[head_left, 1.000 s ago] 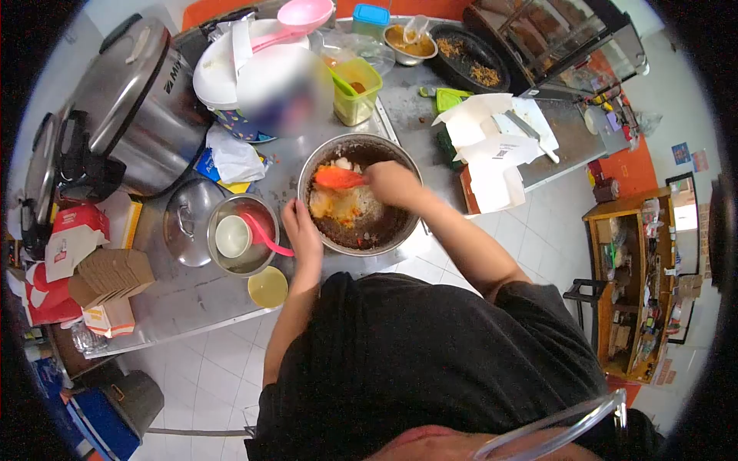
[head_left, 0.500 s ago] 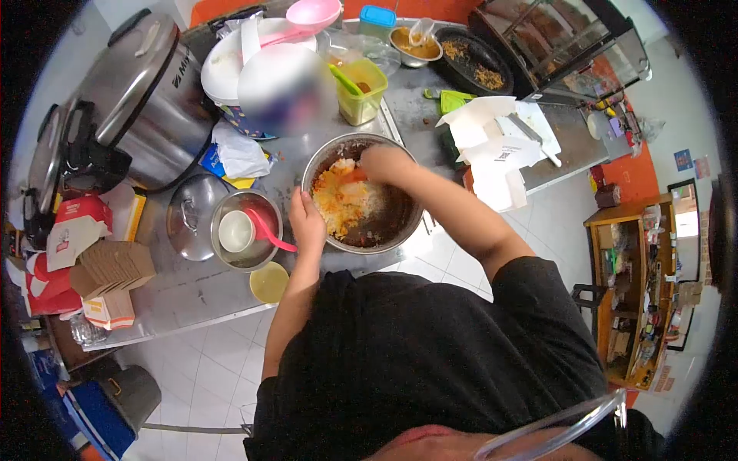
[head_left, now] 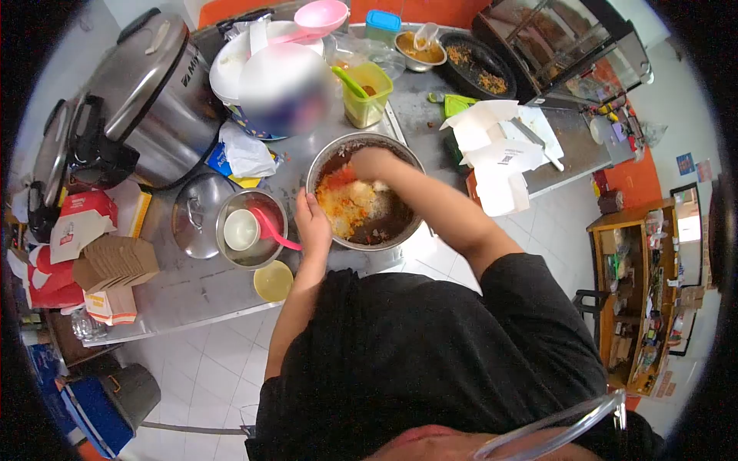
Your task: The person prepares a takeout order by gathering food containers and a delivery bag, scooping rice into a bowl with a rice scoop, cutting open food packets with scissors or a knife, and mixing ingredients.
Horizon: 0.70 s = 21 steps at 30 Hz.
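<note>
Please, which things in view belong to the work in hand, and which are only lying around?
In use:
large metal bowl, left hand at its rim
red utensil, blurred, in the right hand
food mixture inside

Apparently just lying about:
knife
open white box
metal lid
brown cartons

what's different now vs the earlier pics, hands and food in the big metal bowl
The right hand, gripping the red utensil, has shifted leftward and toward the far side of the big metal bowl. The orange-yellow food now spreads wider across the bottom. Nothing was visibly newly grasped or released. The left hand stays at the bowl's left rim; the white cup stays put.
</note>
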Each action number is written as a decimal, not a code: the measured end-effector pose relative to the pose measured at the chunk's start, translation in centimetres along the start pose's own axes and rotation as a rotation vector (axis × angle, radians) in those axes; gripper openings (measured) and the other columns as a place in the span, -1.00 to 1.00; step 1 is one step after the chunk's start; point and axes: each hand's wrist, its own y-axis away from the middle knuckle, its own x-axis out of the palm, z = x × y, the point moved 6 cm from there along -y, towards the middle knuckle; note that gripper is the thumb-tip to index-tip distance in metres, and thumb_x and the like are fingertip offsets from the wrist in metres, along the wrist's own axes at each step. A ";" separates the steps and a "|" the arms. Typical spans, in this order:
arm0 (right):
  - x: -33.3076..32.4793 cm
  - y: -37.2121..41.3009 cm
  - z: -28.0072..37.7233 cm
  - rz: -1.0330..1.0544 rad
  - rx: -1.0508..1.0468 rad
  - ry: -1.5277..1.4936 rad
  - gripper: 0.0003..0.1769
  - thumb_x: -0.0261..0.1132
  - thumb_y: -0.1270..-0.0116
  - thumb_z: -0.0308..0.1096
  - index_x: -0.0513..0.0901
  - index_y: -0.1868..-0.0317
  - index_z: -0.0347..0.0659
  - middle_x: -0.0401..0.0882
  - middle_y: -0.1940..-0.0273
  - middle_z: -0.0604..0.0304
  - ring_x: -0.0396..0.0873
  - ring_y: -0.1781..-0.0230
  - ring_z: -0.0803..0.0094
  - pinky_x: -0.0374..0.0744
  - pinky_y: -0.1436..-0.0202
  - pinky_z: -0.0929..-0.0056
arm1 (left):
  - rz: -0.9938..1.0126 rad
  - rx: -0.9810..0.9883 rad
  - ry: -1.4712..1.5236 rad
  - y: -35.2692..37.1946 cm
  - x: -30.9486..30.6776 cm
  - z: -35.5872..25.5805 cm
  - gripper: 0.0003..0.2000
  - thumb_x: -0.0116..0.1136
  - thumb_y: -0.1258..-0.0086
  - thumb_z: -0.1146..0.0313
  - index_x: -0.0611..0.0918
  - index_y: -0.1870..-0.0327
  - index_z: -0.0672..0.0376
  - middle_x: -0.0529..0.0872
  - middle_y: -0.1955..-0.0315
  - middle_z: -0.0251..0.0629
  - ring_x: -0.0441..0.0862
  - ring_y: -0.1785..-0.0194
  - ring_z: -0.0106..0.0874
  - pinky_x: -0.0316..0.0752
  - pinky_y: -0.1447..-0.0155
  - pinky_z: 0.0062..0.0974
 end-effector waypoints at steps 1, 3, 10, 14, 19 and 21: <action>-2.0 0.8 -0.3 0.025 0.004 -0.006 -0.73 0.05 -0.09 -0.37 0.62 0.27 -0.23 0.59 0.25 0.02 0.57 0.21 0.14 0.53 0.16 0.25 | -0.032 0.015 -0.046 0.2 -0.1 0.2 -0.64 -0.26 -0.40 0.26 0.38 -0.04 0.36 0.50 0.07 0.08 0.43 -0.02 -0.07 0.27 -0.09 -0.32; 0.6 -1.0 -2.4 0.073 0.092 -0.018 -0.73 0.14 -0.06 -0.38 0.63 0.19 -0.14 0.57 0.13 0.08 0.55 0.11 0.20 0.52 0.14 0.21 | -0.050 0.020 -0.046 0.4 0.1 0.4 -0.64 -0.26 -0.40 0.26 0.38 -0.03 0.37 0.50 0.09 0.09 0.44 0.00 -0.07 0.28 -0.07 -0.32; -1.1 5.3 -4.0 -0.119 0.224 -0.109 -0.79 0.10 -0.08 -0.35 0.66 0.36 -0.15 0.61 0.26 0.10 0.58 0.24 0.18 0.55 0.21 0.28 | -0.140 0.033 -0.090 1.2 -0.2 -0.1 -0.66 -0.25 -0.39 0.26 0.41 0.00 0.33 0.55 0.19 0.08 0.50 0.11 -0.06 0.35 0.04 -0.29; 5.7 3.8 -4.1 -0.092 0.229 0.077 -0.74 0.03 -0.13 -0.32 0.65 0.30 -0.16 0.60 0.27 0.02 0.60 0.23 0.25 0.56 0.22 0.30 | -0.192 0.044 -0.007 1.8 0.0 -0.5 -0.67 -0.25 -0.39 0.26 0.41 0.00 0.32 0.56 0.22 0.07 0.51 0.15 -0.05 0.36 0.07 -0.27; 2.0 2.7 -3.7 -0.055 0.271 -0.094 -0.76 0.10 -0.11 -0.32 0.64 0.26 -0.16 0.60 0.23 0.08 0.59 0.20 0.26 0.55 0.20 0.33 | -0.156 0.031 -0.091 2.6 0.1 -0.3 -0.69 -0.24 -0.39 0.28 0.41 0.03 0.32 0.56 0.27 0.06 0.50 0.18 -0.07 0.35 0.10 -0.27; 4.0 1.3 -3.2 -0.147 0.195 -0.148 -0.75 0.03 -0.10 -0.34 0.63 0.33 -0.21 0.59 0.28 -0.04 0.59 0.29 0.11 0.55 0.21 0.24 | -0.159 0.054 -0.048 3.0 0.2 0.5 -0.70 -0.22 -0.38 0.26 0.42 0.06 0.32 0.56 0.28 0.05 0.50 0.18 -0.09 0.34 0.09 -0.28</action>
